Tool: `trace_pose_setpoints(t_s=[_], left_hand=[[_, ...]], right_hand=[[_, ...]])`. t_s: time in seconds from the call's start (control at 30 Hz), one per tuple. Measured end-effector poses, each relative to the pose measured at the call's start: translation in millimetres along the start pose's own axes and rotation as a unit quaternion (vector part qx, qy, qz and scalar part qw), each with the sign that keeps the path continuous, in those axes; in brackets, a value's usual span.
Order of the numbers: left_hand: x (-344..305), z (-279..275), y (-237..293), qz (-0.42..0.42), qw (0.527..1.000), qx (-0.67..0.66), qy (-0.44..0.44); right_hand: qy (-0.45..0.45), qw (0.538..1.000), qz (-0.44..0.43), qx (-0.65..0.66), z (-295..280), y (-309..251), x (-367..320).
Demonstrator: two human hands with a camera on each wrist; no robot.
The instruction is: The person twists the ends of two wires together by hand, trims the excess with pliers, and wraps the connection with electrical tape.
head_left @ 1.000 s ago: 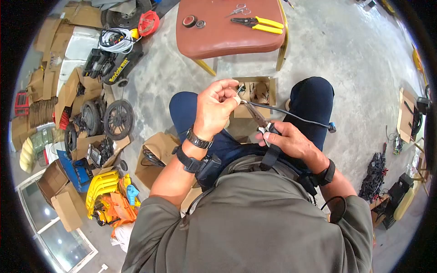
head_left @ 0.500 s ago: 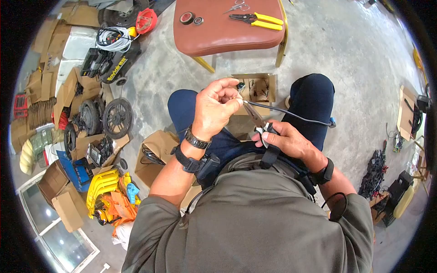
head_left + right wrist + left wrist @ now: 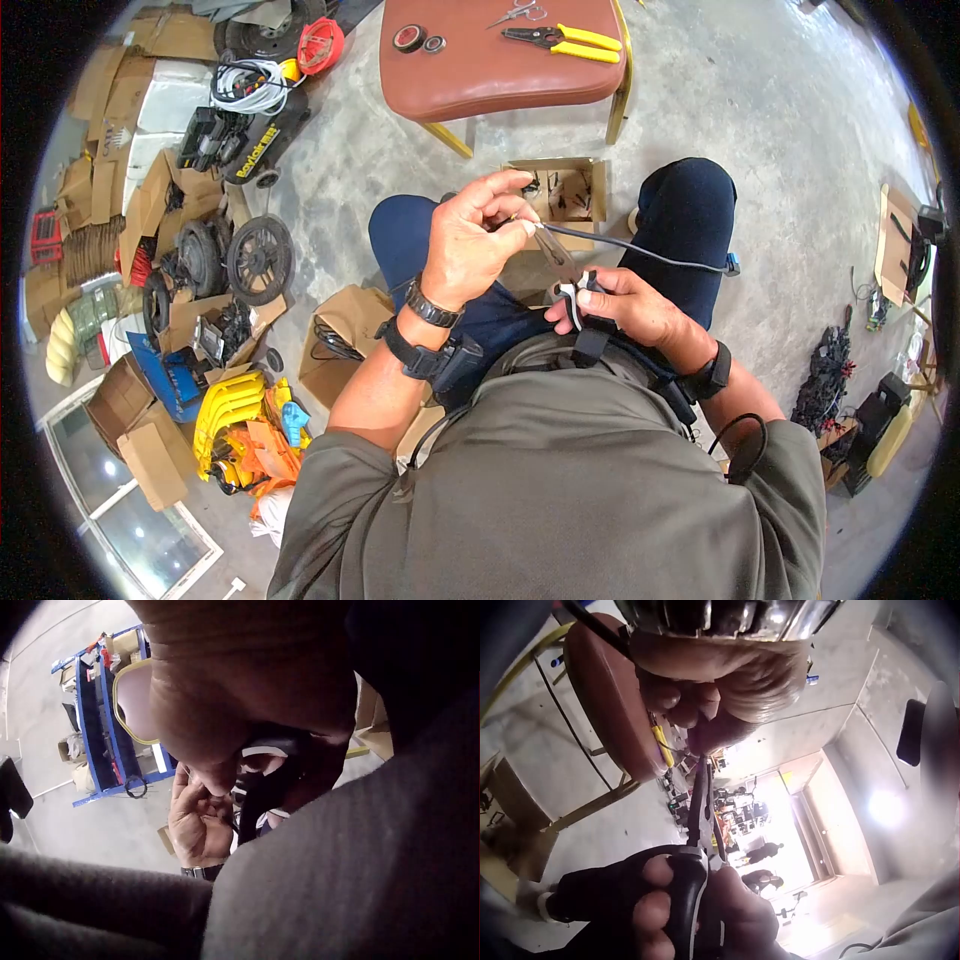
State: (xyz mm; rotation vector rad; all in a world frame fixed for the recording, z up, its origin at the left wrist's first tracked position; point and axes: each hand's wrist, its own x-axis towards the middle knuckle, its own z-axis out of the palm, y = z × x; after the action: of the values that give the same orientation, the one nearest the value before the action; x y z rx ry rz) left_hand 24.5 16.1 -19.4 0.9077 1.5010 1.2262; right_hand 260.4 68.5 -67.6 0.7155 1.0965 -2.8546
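Note:
My left hand (image 3: 470, 245) pinches the end of a thin dark cable (image 3: 640, 248) between thumb and forefinger, above the lap. From there the cable runs right across the right knee to a small blue-and-black connector (image 3: 733, 264). My right hand (image 3: 628, 305) grips a pair of pliers (image 3: 562, 262) by their black-and-white handles. The pliers' tips point up to the left thumb, right at the cable end. In the left wrist view, the pliers (image 3: 697, 802) reach up to the left fingertips. Much of the right wrist view is dark, with the left fingers partly hidden.
Ahead stands a brown padded chair (image 3: 500, 70) bearing yellow-handled wire strippers (image 3: 565, 43), scissors (image 3: 520, 12) and two rolls of tape (image 3: 410, 38). An open cardboard box (image 3: 597, 205) with small parts sits between the knees. Wheels (image 3: 259, 260), cartons and yellow parts crowd the left.
The right hand and pliers have shifted slightly left and down, tips staying by the left thumb. The wire end above the left fingers no longer stands out. The left hand has barely moved.

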Motion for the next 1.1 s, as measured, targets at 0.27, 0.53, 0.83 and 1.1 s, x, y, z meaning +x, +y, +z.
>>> trace_pose_setpoints(t_s=[0.27,0.53,0.83,1.1], left_hand=[[-0.5,-0.7,1.3,0.006,1.000,-0.010,-0.018],[-0.9,-0.7,-2.6,0.013,1.000,0.001,-0.016],[-3.7,6.9,-2.8,0.025,0.999,0.023,0.034],[0.3,6.3,-8.5,0.024,0.998,-0.011,0.050]], right_hand=[[-0.007,0.998,-0.015,-0.053,0.9,-1.8,1.2],[0.009,0.995,-0.005,-0.102,4.2,-2.7,1.8],[0.064,0.969,-0.025,-0.239,10.2,2.6,10.5],[0.104,0.944,-0.058,-0.307,5.9,-3.7,3.0]])
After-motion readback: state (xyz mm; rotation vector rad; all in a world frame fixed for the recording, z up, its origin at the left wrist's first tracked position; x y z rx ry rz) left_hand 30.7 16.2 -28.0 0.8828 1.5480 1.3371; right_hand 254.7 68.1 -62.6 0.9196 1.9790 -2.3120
